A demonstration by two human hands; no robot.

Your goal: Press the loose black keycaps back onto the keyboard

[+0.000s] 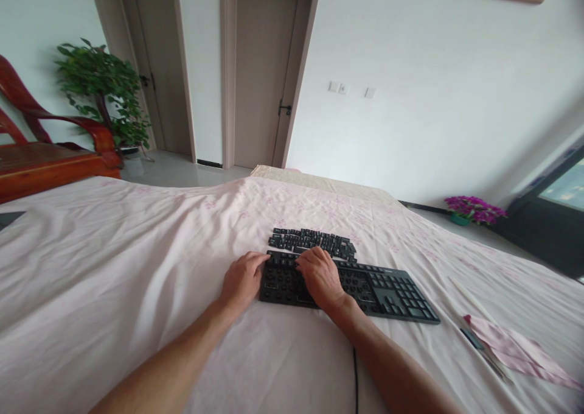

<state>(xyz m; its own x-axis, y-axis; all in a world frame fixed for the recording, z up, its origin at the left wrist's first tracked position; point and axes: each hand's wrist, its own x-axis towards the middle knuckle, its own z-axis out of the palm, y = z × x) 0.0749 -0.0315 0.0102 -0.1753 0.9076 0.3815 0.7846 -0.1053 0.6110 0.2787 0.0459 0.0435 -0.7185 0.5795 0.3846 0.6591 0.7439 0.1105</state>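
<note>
My forearms (387, 359) extend over the sheet (114, 316) to the keyboard (406, 295), lying flat, sockets exposed across its main section. My left hand (243, 275), fingers bent, touches its far left corner; whether it grips, I cannot tell. My right hand (320, 275) curls over the far rows, its closure and any contents hidden. Loose keys (326, 242) lie just beyond.

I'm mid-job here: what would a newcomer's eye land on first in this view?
Probably the black keyboard in the centre, on the pink patterned cloth, with many keycaps missing from its main section and the right hand over it, the left hand at its left end. Just beyond it, loose keycaps lie in rows. Further off, bright magenta flowers stand out at far right.
</note>
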